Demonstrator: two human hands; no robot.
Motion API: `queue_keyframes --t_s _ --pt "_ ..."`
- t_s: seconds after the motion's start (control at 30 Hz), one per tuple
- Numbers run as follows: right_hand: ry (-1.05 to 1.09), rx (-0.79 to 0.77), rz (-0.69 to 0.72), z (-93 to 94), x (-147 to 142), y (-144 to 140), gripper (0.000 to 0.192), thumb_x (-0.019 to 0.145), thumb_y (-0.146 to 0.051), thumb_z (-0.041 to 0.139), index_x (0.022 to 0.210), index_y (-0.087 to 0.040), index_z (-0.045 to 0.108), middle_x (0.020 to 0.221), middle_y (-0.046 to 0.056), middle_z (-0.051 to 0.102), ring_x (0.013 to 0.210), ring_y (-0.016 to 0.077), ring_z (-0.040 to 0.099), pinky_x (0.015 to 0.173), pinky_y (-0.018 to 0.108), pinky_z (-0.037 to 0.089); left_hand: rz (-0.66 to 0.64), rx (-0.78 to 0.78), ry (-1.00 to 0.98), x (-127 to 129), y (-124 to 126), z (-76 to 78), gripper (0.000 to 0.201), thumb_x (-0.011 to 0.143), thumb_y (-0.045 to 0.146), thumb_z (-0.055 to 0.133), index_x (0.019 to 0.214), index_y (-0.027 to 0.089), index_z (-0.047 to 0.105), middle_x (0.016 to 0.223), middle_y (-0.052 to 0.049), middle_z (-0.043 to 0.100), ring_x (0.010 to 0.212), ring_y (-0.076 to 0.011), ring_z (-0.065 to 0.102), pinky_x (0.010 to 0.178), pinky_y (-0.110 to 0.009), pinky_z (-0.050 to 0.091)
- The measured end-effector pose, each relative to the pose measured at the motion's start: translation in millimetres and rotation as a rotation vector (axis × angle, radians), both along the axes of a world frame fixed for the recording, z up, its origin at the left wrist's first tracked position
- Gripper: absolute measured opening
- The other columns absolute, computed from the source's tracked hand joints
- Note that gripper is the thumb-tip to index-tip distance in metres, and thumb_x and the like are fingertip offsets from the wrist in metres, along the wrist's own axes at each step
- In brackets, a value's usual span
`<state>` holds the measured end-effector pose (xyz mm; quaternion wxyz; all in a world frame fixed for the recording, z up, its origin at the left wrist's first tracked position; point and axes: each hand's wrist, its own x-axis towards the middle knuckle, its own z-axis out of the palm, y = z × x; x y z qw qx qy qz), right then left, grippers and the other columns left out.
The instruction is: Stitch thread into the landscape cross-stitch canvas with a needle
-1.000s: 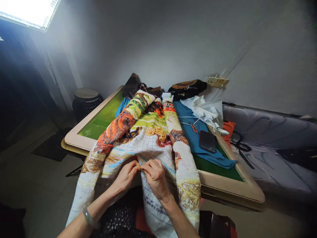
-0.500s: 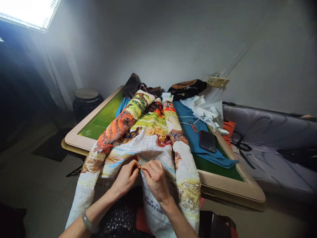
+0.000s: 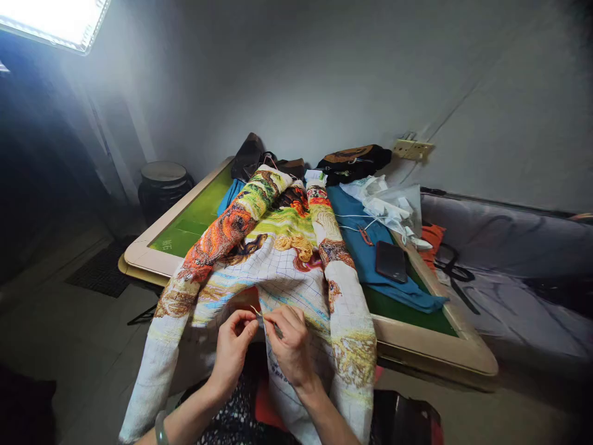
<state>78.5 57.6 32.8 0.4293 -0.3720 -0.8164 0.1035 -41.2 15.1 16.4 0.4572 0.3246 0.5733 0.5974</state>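
Observation:
A large cross-stitch cloth [image 3: 278, 259] with a colourful stitched picture and a white gridded part drapes from the green table [image 3: 185, 222] down over my lap. My left hand [image 3: 231, 349] and my right hand [image 3: 290, 346] meet at the cloth's white lower part, fingertips pinched together. A thin needle with yellowish thread [image 3: 256, 311] sticks up between the fingertips. I cannot tell which hand holds it. A bundle of yellow thread [image 3: 294, 244] lies on the stitched part.
A black phone [image 3: 390, 261] lies on a blue cloth [image 3: 359, 241] at the table's right. White bags and cables [image 3: 386, 207], dark bags [image 3: 352, 164] stand behind. Black scissors [image 3: 451, 269] lie on a grey sofa at right. A dark pot [image 3: 162, 185] stands on the floor at left.
Both hands have moved slightly down and toward me along the cloth. The needle and thread now show above the fingertips.

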Motion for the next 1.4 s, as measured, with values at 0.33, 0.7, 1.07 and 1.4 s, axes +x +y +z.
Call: queue_keyframes --t_s 0.33,0.7,1.07,1.4 --pt "-0.008 0.013 0.016 -5.7 -6 -3 0.02 0.085 -0.006 0.049 0.075 -0.019 0.06 0.07 0.001 0.059 0.072 0.0165 0.052 0.075 0.033 0.037 -0.039 -0.108 -0.306 2 5 5.7 0.031 0.063 0.039 0.074 0.074 0.012 0.063 0.053 0.006 0.042 0.046 -0.0038 0.026 0.04 -0.018 0.017" --pt "0.018 -0.117 0.051 -11.4 -2 -3 0.016 0.084 -0.009 0.052 0.076 -0.02 0.059 0.073 0.001 0.059 0.073 0.0175 0.053 0.072 0.032 0.039 0.053 -0.05 -0.36 -6 12 1.4 0.031 0.061 0.038 0.077 0.074 0.012 0.067 0.048 0.008 0.037 0.045 -0.0038 0.026 0.041 -0.018 0.018" --pt "0.192 -0.226 0.113 -11.7 -11 6 0.011 0.086 -0.015 0.053 0.081 -0.022 0.06 0.083 0.004 0.059 0.086 0.0199 0.054 0.075 0.033 0.044 0.187 0.107 -0.077 -5 11 -4.7 0.027 0.07 0.035 0.07 0.057 0.015 0.056 0.049 0.006 0.042 0.049 -0.0069 0.032 0.049 -0.02 0.027" --pt "0.284 -0.315 0.078 -12.2 -12 15 0.01 0.085 -0.017 0.054 0.078 -0.02 0.06 0.08 0.002 0.053 0.079 0.0173 0.053 0.069 0.028 0.043 0.171 0.204 -0.089 -7 9 -24.6 0.024 0.078 0.04 0.061 0.082 0.017 0.059 0.06 0.004 0.053 0.05 -0.0089 0.042 0.05 -0.021 0.035"
